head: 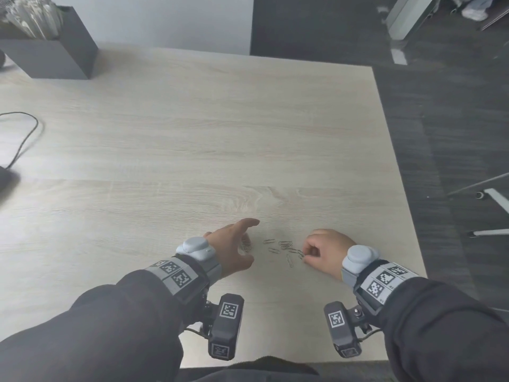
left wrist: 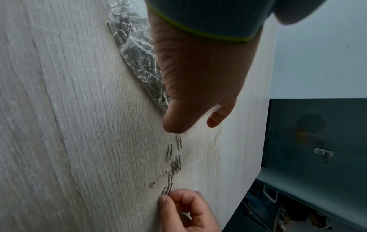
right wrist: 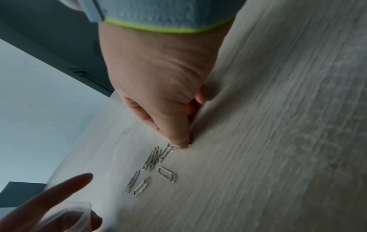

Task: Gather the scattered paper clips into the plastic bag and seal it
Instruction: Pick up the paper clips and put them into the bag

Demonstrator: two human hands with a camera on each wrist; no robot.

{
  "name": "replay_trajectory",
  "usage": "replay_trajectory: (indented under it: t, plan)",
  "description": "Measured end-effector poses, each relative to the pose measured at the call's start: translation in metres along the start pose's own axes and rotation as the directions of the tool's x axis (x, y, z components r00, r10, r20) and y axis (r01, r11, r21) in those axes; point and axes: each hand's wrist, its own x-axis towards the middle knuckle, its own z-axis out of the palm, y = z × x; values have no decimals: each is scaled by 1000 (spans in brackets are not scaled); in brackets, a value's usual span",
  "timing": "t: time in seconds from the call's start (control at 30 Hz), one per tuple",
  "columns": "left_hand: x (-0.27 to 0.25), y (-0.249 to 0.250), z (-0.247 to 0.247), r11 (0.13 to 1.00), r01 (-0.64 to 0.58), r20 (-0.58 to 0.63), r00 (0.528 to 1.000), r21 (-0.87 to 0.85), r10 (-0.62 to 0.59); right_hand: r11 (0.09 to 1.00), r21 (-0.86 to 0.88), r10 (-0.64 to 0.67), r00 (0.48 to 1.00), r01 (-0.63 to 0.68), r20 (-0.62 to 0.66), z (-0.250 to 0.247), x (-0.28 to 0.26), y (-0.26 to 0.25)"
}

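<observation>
While between both hands, paper clips point(head: 283, 248) (right hand point(head: 327, 250) pinching one, left hand point(head: 234, 248) holding bag point(left wrist: 139, 51)).

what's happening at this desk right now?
A person is collecting loose paper clips from a wooden table. The right hand pinches a clip at the near end of the scatter. The left hand holds the mouth of a clear plastic bag, already holding many clips and lying on the table. The bag's mouth looks open in the right wrist view, so it is not sealed. Several clips remain on the table between the hands.
</observation>
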Motion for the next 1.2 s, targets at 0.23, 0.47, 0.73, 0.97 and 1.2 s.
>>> replay_trajectory:
  t: [0.23,0.47,0.73,0.97,1.2]
  plan:
    - [-1,0,-1,1000,9,17,1000,-11,-9,1000,6,28,1000,-28,2,-11,5,-1]
    - [-3,-3,-2,1000,18,18,1000,-12,-17,999,22,50,997,-49,-51,-3,7,-8]
    - [-5,-3,-1,999,17,14,1000,-27,-17,994,66,90,992,-84,-88,6,12,-18]
    - [-7,-4,-2,1000,15,1,1000,-20,-15,986,166,25,976,12,-216,12,11,-17]
    - [-8,-5,-1,999,16,6,1000,-29,-16,989,6,-145,983,146,-114,19,13,-26]
